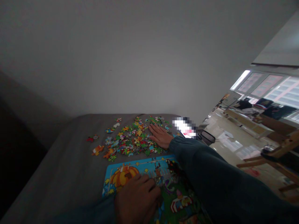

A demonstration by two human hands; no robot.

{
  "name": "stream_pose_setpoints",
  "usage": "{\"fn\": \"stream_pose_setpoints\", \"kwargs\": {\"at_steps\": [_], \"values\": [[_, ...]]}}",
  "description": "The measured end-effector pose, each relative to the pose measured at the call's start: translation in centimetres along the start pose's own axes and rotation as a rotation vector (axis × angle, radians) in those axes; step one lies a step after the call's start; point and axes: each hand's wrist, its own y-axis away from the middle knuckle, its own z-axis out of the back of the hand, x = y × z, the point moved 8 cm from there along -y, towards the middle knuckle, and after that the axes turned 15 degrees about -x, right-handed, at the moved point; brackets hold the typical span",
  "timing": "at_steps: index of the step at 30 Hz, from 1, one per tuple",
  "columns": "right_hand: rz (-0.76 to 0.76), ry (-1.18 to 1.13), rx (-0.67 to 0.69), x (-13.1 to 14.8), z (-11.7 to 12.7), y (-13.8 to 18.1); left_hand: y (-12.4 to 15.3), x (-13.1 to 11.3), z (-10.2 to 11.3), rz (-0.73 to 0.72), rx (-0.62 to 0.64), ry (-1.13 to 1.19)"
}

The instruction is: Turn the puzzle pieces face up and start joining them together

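Loose jigsaw pieces [133,140] of many colours lie in a spread pile on the grey cloth surface. My right hand [160,136] reaches over the pile's right side, palm down, with its fingers stretched out on the pieces. Nearer to me lies a blue-edged puzzle picture board [147,161] showing an orange pumpkin and yellow stars. Above its lower middle is my left hand [140,197], back upward and fingers curled in; the fingertips are hidden, so anything in them cannot be made out. Part of the board is covered by my hands and right sleeve.
A few pieces [97,150] sit apart at the pile's left. Beyond the pile, a lit, pixelated screen [185,127] stands at the surface's right edge, close to my right forearm. A pale wall [140,62] rises behind. Wooden furniture [275,155] stands on the floor at right.
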Motion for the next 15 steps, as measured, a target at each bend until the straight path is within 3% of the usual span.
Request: {"fn": "stream_pose_setpoints", "kwargs": {"at_steps": [9, 15], "values": [[0.063, -0.009, -0.011, 3.1, -0.6, -2.4, 0.3, -0.3, -0.2, -0.014, 0.003, 0.009], [0.071, -0.059, 0.017, 2.1, -0.7, -4.1, 0.1, -0.4, 0.0, -0.004, 0.005, 0.006]]}}
